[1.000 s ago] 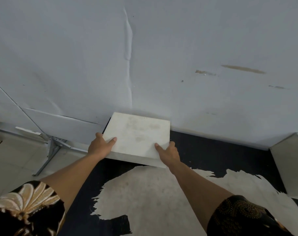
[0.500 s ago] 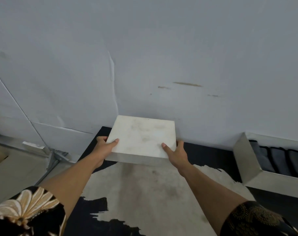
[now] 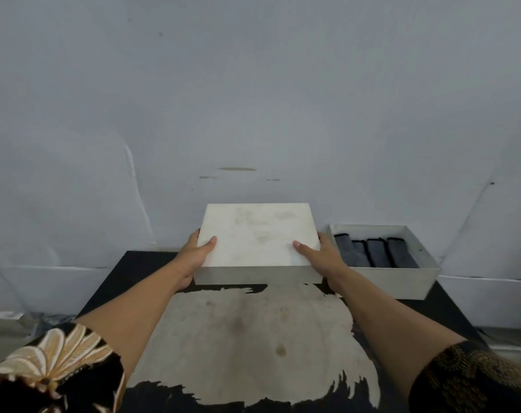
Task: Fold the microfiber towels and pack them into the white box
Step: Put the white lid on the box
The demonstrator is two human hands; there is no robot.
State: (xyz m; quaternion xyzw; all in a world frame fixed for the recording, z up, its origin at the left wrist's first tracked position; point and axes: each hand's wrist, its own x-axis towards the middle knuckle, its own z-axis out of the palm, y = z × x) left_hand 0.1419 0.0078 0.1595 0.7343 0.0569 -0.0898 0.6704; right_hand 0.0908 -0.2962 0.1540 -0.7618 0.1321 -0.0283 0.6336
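left grip [image 3: 195, 257] and right grip [image 3: 324, 257] clasp the white lid [image 3: 257, 234] by its sides, thumbs on top, over the black surface [image 3: 140, 269]; just right, the white box [image 3: 402, 283] holds dark towels [image 3: 372, 253].

Most of my fingers are hidden behind the lid [image 3: 257, 234], only the thumbs of my left hand [image 3: 193, 259] and right hand [image 3: 327, 262] show on top. Can't tell if the lid sits on the table [image 3: 253, 338] or not. The near wall of the box [image 3: 402, 281] hides the ends of the 4 towels [image 3: 372, 253]. Left sleeve [image 3: 53, 374] and right sleeve [image 3: 473, 383] run off the bottom.
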